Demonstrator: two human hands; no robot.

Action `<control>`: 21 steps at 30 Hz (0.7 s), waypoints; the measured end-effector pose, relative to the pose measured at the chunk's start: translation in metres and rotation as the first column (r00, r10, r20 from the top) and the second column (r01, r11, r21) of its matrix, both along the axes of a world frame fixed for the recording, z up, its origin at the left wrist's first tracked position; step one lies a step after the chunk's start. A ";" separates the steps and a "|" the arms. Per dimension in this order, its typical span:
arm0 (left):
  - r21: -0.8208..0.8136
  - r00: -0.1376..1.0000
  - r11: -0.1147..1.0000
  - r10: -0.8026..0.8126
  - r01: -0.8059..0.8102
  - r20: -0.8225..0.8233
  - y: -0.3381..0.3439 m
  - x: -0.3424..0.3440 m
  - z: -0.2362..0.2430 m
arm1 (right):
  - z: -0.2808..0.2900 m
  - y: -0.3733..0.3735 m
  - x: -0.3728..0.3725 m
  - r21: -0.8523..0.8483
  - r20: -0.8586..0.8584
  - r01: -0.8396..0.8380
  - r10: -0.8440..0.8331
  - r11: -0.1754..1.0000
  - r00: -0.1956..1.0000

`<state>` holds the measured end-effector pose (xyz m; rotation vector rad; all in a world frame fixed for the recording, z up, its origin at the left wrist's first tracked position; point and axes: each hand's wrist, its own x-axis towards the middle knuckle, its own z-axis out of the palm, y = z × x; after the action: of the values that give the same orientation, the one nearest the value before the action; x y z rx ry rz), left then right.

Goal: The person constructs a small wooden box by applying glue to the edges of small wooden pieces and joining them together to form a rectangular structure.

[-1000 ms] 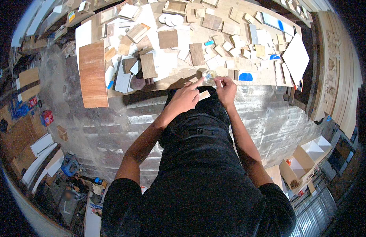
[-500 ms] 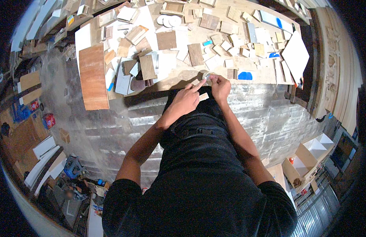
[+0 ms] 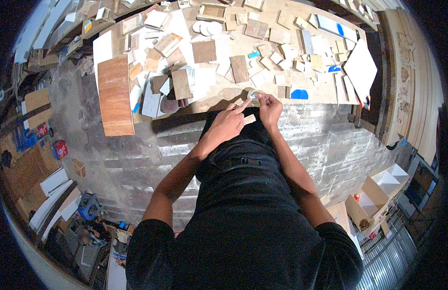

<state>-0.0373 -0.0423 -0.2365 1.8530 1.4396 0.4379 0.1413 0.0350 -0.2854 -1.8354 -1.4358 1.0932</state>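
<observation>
At the front edge of the workbench, my left hand (image 3: 227, 124) holds a small light wooden piece (image 3: 249, 118), its index finger stretched toward a small translucent round item (image 3: 254, 93) that looks like a tape roll. My right hand (image 3: 269, 110) pinches this item at its side. The two hands are close together, just over the edge. A brown-grey square block (image 3: 283, 92) and a blue-painted half-round patch (image 3: 299, 94) lie just right of them.
The workbench (image 3: 219, 89) carries several scattered wood offcuts, white boards and a large reddish plywood panel (image 3: 115, 94). Long planks (image 3: 417, 96) lean at the right. An open plywood box (image 3: 374, 198) stands lower right. A person (image 3: 86, 241) is at the lower left.
Both hands have shifted slightly left, my right one also a little upward, closer to my left fingertip. The grips look the same.
</observation>
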 end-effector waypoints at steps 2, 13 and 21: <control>0.009 1.000 1.000 0.009 -0.010 0.018 -0.001 0.000 -0.001 | 0.006 0.001 -0.002 0.012 0.024 -0.017 0.017 1.000 1.000; -0.064 0.988 0.994 0.093 -0.085 0.120 0.002 -0.002 0.004 | -0.004 0.001 0.034 -0.019 -0.205 0.023 -0.027 1.000 0.978; -0.069 0.980 0.993 0.106 -0.095 0.167 0.006 0.000 0.000 | 0.025 0.004 0.050 -0.270 -0.374 0.081 -0.182 0.959 0.909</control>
<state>-0.0370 -0.0367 -0.2368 1.6574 1.4179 0.5820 0.1911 0.0388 -0.2607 -1.7139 -0.9582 1.5270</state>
